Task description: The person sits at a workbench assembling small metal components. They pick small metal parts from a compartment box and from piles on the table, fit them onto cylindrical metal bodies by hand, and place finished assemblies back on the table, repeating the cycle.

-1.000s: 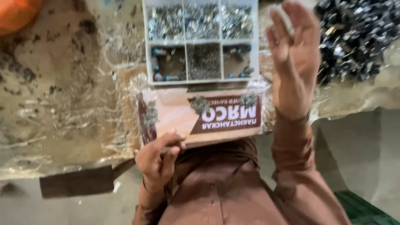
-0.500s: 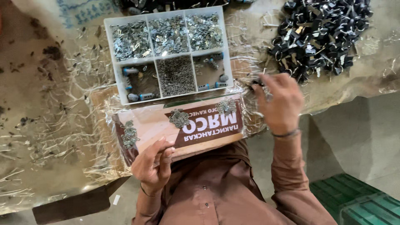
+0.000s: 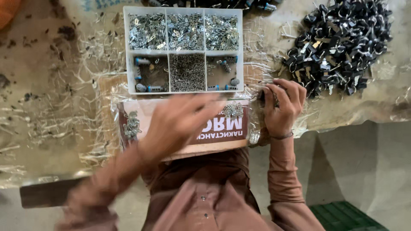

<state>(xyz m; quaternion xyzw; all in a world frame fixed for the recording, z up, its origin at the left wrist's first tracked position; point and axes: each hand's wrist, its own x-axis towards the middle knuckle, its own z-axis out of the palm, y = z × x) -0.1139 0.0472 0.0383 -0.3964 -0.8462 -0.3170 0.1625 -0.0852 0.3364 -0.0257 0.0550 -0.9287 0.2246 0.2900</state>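
Right hand (image 3: 282, 105) closes around a small dark part (image 3: 262, 98) at the bench's near edge, while left hand (image 3: 180, 124), blurred, grip unreadable, hovers over the cardboard (image 3: 214, 141); best to steady the part before adding anything from the compartment tray (image 3: 185, 87).

You wore a rust-brown shirt with long sleeves, the same plain cloth from collar to cuff. Down the front ran a placket with small pale buttons, two of them showing near the bottom of the view. The cloth was soft and creased, with folds gathering across the chest and along both arms. The sleeve on your right arm reached the wrist, where it bunched in wrinkles just below a thin dark band circling the wrist of your right hand (image 3: 280, 105). Your left hand (image 3: 180, 122) and its sleeve were blurred, so the cuff there could not be made out.
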